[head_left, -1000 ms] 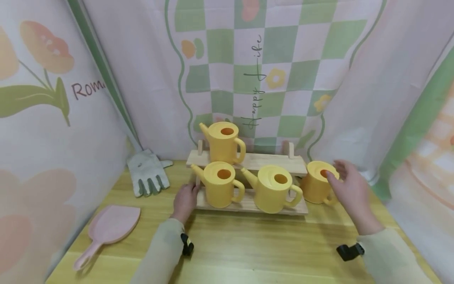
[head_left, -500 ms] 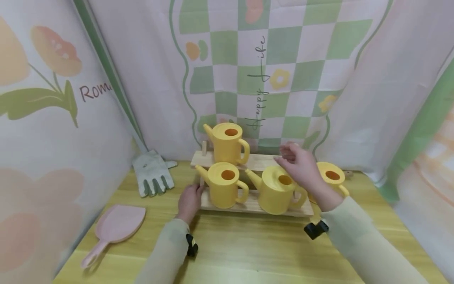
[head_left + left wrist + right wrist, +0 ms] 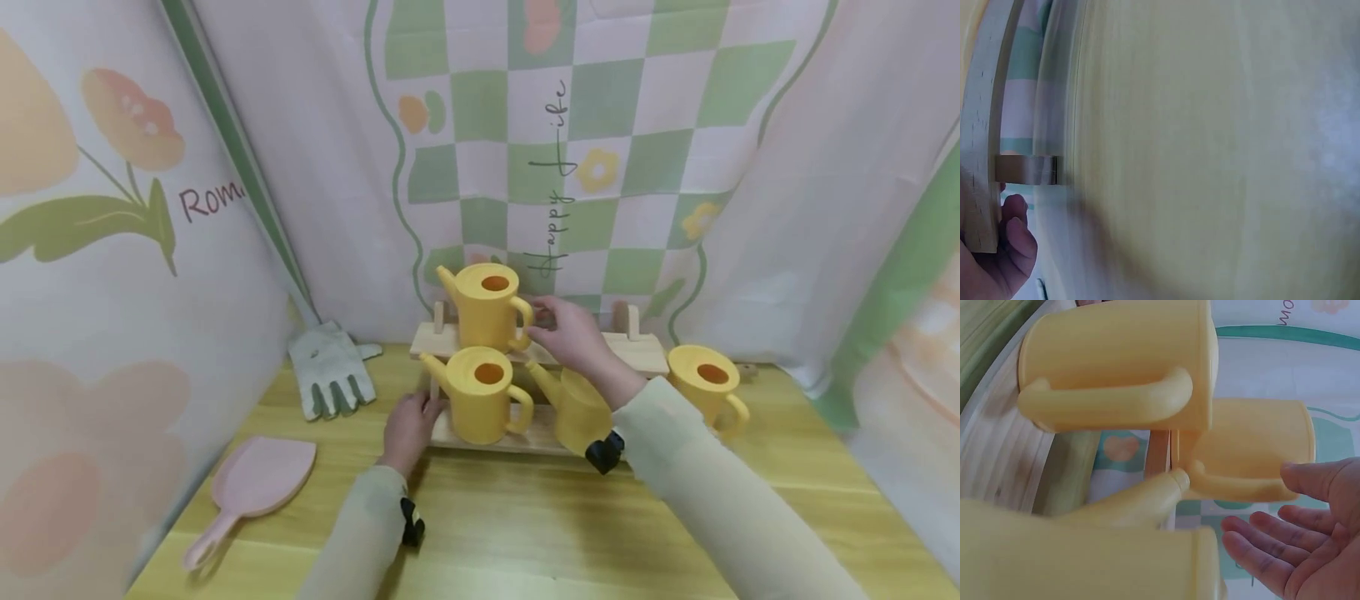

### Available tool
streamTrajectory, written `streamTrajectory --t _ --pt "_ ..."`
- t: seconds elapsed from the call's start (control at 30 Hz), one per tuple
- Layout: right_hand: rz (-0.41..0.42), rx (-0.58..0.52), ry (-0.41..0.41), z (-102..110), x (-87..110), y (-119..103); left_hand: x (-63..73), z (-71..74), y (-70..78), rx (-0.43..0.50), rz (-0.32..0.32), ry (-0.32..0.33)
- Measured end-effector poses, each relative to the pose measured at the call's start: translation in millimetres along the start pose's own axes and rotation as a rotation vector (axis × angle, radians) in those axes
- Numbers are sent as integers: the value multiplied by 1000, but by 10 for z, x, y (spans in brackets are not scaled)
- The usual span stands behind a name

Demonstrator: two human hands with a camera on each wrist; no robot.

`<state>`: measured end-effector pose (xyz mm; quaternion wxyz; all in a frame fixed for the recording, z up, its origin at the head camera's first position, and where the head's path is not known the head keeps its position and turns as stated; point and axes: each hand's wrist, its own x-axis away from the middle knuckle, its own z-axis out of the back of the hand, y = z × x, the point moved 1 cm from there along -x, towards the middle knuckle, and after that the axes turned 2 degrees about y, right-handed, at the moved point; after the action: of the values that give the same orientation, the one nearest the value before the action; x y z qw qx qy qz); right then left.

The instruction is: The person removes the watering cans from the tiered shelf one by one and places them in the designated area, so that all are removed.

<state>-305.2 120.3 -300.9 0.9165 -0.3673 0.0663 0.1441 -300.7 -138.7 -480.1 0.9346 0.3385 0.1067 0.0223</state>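
Observation:
Two yellow toy watering cans, the left one (image 3: 476, 408) and the right one (image 3: 581, 417), stand on the lower board of a small wooden shelf (image 3: 637, 352). My right forearm partly hides the right one. Another watering can (image 3: 483, 317) stands upright on the upper board, its spout to the left. Beside its handle is my right hand (image 3: 573, 333); in the right wrist view the thumb overlaps the handle (image 3: 1241, 489) and the fingers (image 3: 1266, 550) stretch out loosely. My left hand (image 3: 407, 429) grips the lower board's left end, fingers curled beneath it in the left wrist view.
A further yellow watering can (image 3: 705, 379) stands on the wooden table (image 3: 510, 533) just right of the shelf. At left lie a grey-white glove (image 3: 330, 367) and a pink dustpan (image 3: 262, 479). A patterned curtain (image 3: 495, 108) hangs close behind the shelf.
My right hand has left the watering can on the table at right and moved left across the shelf to the upper can's handle. My left hand stays at the shelf's end.

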Motion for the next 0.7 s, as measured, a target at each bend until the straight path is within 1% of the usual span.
streamTrajectory --t 0.1,0.23,0.43,0.6,0.7 --pt "-1 10 -1 -58 -41 -30 3 -1 7 -25 -10 4" --pt "8 48 18 -122 -69 -45 13 -7 19 -56 -34 33" --pt "1 50 36 -149 -69 -35 6 -45 16 -68 -37 64" --pt "14 44 54 -134 -67 -32 -17 -61 21 -75 -31 57" --pt "8 29 68 -125 -61 -23 -24 -62 41 -89 -18 41"
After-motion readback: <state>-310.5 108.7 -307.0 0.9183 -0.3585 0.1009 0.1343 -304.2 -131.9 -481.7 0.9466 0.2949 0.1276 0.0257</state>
